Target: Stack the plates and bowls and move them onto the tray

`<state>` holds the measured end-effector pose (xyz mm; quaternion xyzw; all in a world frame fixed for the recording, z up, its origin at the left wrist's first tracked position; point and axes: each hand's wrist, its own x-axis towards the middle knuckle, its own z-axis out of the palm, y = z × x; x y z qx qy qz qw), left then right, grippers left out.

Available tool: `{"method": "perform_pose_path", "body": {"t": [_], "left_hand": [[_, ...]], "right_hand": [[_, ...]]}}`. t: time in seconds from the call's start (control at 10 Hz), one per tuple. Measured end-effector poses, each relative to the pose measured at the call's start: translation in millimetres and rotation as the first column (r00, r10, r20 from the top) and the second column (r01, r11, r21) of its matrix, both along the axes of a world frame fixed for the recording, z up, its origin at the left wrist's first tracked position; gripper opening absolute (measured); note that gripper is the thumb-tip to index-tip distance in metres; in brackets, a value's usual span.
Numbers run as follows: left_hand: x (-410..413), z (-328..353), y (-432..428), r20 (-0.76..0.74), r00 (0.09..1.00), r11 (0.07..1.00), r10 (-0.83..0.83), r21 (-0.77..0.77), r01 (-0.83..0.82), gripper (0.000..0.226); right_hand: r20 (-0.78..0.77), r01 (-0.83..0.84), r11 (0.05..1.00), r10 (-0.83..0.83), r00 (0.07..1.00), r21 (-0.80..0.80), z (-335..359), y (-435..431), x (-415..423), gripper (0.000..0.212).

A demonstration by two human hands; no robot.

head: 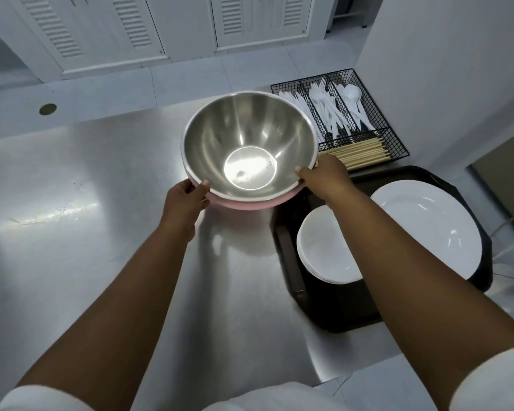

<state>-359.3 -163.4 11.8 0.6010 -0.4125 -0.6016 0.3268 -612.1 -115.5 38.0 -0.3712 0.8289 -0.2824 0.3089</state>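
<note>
Above the table, just left of the tray, a steel bowl sits nested in a pink bowl, and the pair looks lifted, judging by the shadow under it. Left hand grips the near-left rim, thumb over the steel edge, fingers under the pink one. Right hand is clamped on the right rim the same way. Both hands closed on the stack, on opposite sides of it.

Risks, as a guess: steel bowl is loose inside the pink one, so a tilt lets it slide or rattle out. Grip is on rims only, so a smooth rim could slip. Table is shiny metal; a dropped bowl would skid.

Right of the bowls, on the tray: a small plate stack at the tray's left part and a large plate at its right, the two overlapping or touching, can't tell which. They fill most of the tray, so bare tray is scarce; the free strip is at the far edge and near-left corner. Bowls likely have to go on top of the plates or squeeze in, with a clip on the plate edges possible.

Beyond the tray, a wire cutlery caddy with plastic cutlery and chopsticks is just beside the right hand, a bump hazard on the swing over.
</note>
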Motion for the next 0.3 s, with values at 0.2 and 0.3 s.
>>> {"method": "perform_pose_path", "body": {"t": [0.2,0.3], "left_hand": [[22.5,9.6,4.5,0.122,0.992,0.997,-0.028,-0.072,0.037,0.058],[33.8,31.0,5.2,0.189,0.98,0.99,-0.058,-0.112,0.08,0.075]], "right_hand": [[-0.132,0.074,0.993,-0.086,0.987,-0.089,17.6,23.2,12.3,0.034],[-0.182,0.069,0.989,-0.093,0.979,-0.134,33.9,36.8,27.8,0.035]]}}
